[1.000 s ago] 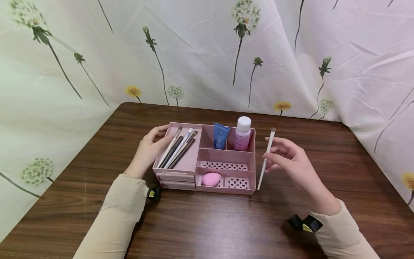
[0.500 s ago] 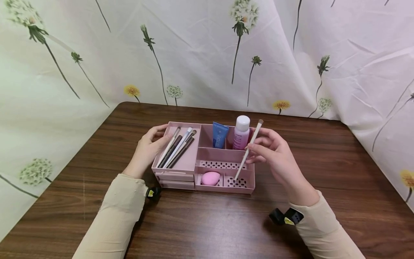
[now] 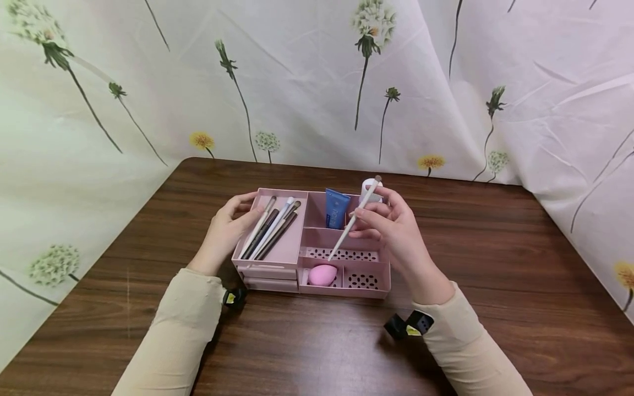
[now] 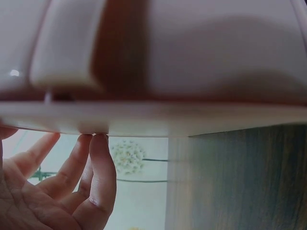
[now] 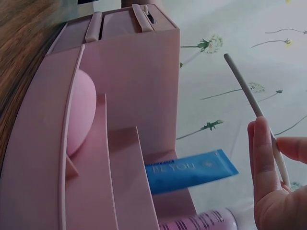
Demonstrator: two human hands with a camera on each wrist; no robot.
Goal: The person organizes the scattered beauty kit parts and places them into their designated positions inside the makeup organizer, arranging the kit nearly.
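In the head view my left hand point(image 3: 223, 231) holds the left wall of a pink makeup organizer point(image 3: 345, 291), thumb over the rim. In the left wrist view its fingertips point(image 4: 99, 143) rest against the outside of that wall. My right hand point(image 3: 391, 225) pinches a slim white makeup brush point(image 3: 354, 219) between thumb and fingers, slanted above the organizer's right half, bristles up. Several makeup brushes point(image 3: 267, 234) lie in the left top tray. A blue tube point(image 3: 337, 209) stands in a back compartment beside a white-capped bottle point(image 3: 369, 187), largely hidden by my right hand. A pink makeup sponge point(image 3: 322, 275) sits in a front compartment.
The organizer stands on a dark wooden table point(image 3: 297, 352), with two small drawers point(image 3: 269, 278) at its front left. Its right compartments have perforated bottoms. A white flower-printed cloth point(image 3: 307, 82) hangs behind the table.
My right hand has carried the white brush leftward, from beside the organizer to above its middle compartments, and now covers much of the bottle. My left hand stays on the organizer.
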